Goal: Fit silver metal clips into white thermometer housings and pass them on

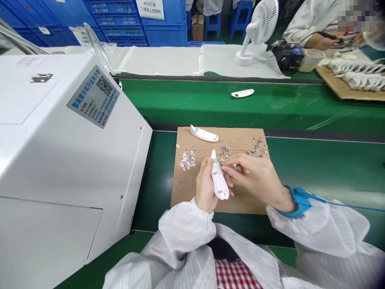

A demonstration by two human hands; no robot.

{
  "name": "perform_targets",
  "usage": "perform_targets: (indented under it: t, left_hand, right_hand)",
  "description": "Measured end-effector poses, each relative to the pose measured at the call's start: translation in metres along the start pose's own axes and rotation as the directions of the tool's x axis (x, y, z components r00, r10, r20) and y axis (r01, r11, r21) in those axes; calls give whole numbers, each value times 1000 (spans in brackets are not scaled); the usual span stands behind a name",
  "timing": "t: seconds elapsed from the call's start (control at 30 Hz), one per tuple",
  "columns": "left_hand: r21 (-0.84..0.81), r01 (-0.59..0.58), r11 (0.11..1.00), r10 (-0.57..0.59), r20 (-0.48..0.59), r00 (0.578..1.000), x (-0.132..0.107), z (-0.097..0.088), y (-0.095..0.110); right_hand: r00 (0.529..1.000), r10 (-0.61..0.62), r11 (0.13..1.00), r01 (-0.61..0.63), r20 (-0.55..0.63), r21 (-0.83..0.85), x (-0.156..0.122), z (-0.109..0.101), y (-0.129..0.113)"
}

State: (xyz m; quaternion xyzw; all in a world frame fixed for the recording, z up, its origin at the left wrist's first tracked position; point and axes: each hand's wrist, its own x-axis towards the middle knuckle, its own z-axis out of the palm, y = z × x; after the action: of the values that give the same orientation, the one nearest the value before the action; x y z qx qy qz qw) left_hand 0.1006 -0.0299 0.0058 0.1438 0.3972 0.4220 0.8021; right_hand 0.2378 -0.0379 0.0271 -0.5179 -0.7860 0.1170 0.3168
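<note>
Working over the cardboard (pixel 186 192), left hand (pixel 206 182) clasps a white device (pixel 220 184), right hand (pixel 255 176) pinches something indistinct, seemingly mid-job, loose metal bits (pixel 188 159) left on the cardboard!

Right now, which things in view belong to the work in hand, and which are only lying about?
Likely belonging:
white plastic handheld device with pale-green collar, in the left hand
second such white device
small silver metal pieces
brown cardboard sheet

Seemingly just nearby:
white plastic desk fan
stacked blue plastic crates

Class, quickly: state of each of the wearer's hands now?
Left hand: closed, holding the white device.
Right hand: fingers pinched close beside it; whether anything's held cannot be told.
</note>
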Motion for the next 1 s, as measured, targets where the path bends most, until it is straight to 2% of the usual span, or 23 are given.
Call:
perform_targets:
  t: [0.13,0.27,0.37,0.43,0.57,0.63,0.7,0.73,0.77,0.8,0.83,0.87,0.93,0.97,1.0]
  left_hand:
    - [9,-10,1000,11,-39,999,-6,9,2]
    - [-49,-56,997,50,-108,993,-6,10,2]
    - [-57,-122,991,113,-144,983,-3,7,-1]
    - [-47,-134,990,125,-154,980,-1,4,-4]
    - [-62,-50,997,41,-138,990,2,-3,-9]
    - [-56,20,998,-25,-100,995,4,-7,-10]
    - [-47,62,997,-65,-67,996,6,-12,-12]
    - [-43,66,997,-68,-63,996,8,-15,-14]
    - [-38,64,997,-67,-69,995,9,-19,-16]
    - [-31,65,997,-67,-80,995,10,-22,-18]
    - [-22,65,998,-67,-92,994,12,-26,-21]
    - [-13,63,998,-64,-103,993,13,-30,-25]
    - [-5,42,999,-43,-114,993,15,-35,-31]
    - [-4,25,1000,-25,-117,993,15,-37,-34]
    - [-4,9,1000,-10,-122,993,16,-38,-36]
  right_hand:
    - [994,-107,994,107,-5,-14,-5,1,-1]
    - [977,-214,966,215,22,-141,-11,1,4]
    - [943,-317,911,333,103,-245,-16,-3,5]
    - [931,-321,904,356,174,-235,-16,-5,4]
    - [940,-187,980,199,287,-13,-10,-7,3]
    - [950,-126,991,105,285,87,-6,-10,0]
    - [988,-24,987,-1,150,163,-2,-18,-5]
    - [998,54,974,-55,9,221,1,-24,-9]
    - [979,140,947,-88,-148,309,4,-31,-13]
    - [938,223,899,-92,-267,427,8,-38,-17]
    - [900,289,829,-65,-326,556,13,-43,-21]
    - [884,332,741,-28,-330,670,18,-47,-24]
    - [908,335,575,14,-251,818,29,-45,-28]
    - [918,327,533,15,-223,846,34,-39,-30]
    - [914,335,529,20,-230,849,38,-32,-30]
